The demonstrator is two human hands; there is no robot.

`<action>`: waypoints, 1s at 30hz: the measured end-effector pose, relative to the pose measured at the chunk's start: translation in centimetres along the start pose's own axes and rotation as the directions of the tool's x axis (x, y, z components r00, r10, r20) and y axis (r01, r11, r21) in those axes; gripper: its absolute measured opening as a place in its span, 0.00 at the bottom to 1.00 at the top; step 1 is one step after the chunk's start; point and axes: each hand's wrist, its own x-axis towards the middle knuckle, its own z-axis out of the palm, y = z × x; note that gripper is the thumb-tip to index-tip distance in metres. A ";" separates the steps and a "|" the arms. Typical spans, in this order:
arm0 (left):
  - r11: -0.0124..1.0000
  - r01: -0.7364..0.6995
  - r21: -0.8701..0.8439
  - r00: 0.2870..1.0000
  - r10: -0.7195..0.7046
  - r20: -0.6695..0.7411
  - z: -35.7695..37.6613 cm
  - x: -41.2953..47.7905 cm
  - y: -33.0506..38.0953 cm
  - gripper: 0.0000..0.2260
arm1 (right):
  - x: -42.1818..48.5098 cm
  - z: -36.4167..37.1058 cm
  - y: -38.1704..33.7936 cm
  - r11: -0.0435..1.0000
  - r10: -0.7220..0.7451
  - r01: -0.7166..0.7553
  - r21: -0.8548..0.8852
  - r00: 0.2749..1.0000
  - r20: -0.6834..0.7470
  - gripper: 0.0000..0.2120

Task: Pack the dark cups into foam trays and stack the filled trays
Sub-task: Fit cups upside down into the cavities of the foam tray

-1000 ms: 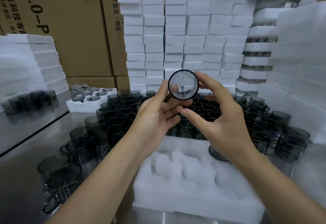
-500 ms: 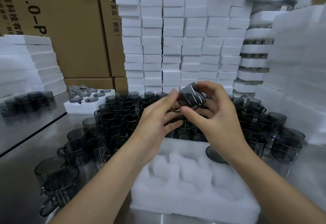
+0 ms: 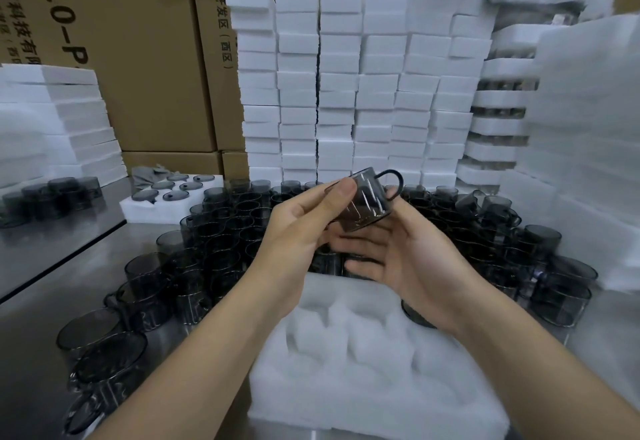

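Note:
A dark see-through cup (image 3: pixel 367 202) with a loop handle is held tilted above the pile of cups. My left hand (image 3: pixel 298 228) pinches its rim with the thumb on top. My right hand (image 3: pixel 401 259) lies palm up beneath it, with one fingertip against the cup's right side by the handle. Below the hands, a white foam tray (image 3: pixel 346 380) with moulded pockets sits at the table's near edge. One dark cup (image 3: pixel 415 315) sits in its far right pocket, partly hidden by my right wrist.
Several loose dark cups (image 3: pixel 221 231) crowd the steel table (image 3: pixel 41 304) left, behind and right of the tray. Stacks of white foam blocks (image 3: pixel 339 86) rise at the back, filled foam trays (image 3: pixel 502 100) stand at the right, and cardboard boxes (image 3: pixel 138 58) stand behind. A small foam tray of lids (image 3: pixel 169 197) lies back left.
The cup was held up with its mouth facing me. Both hands have since lowered it and turned it on its side, handle up and to the right.

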 end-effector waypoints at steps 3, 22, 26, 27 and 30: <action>0.998 0.005 0.061 0.998 -0.001 -0.069 -0.1 0.1 0.1 0.23 | 0.4 -0.8 -0.5 0.984 -0.148 0.113 -0.139 0.952 -0.268 0.24; 0.842 -0.287 0.458 0.958 0.261 0.121 -0.6 0.2 -0.8 0.38 | 0.4 -3.0 -0.9 0.825 -0.363 0.365 -0.431 0.927 0.092 0.21; 0.893 -0.197 0.404 0.980 0.163 0.117 -0.5 0.4 -1.1 0.34 | 0.5 -3.7 -1.1 0.850 -0.280 0.311 -0.426 0.950 0.135 0.21; 0.891 -0.199 0.408 0.980 0.172 0.103 -0.4 0.4 -1.4 0.33 | 0.6 -3.7 -1.0 0.845 -0.278 0.304 -0.440 0.953 0.123 0.20; 0.904 -0.156 0.398 0.984 0.109 0.137 -1.0 0.7 -1.4 0.34 | 0.5 -3.6 -0.9 0.831 -0.286 0.269 -0.486 0.957 0.040 0.19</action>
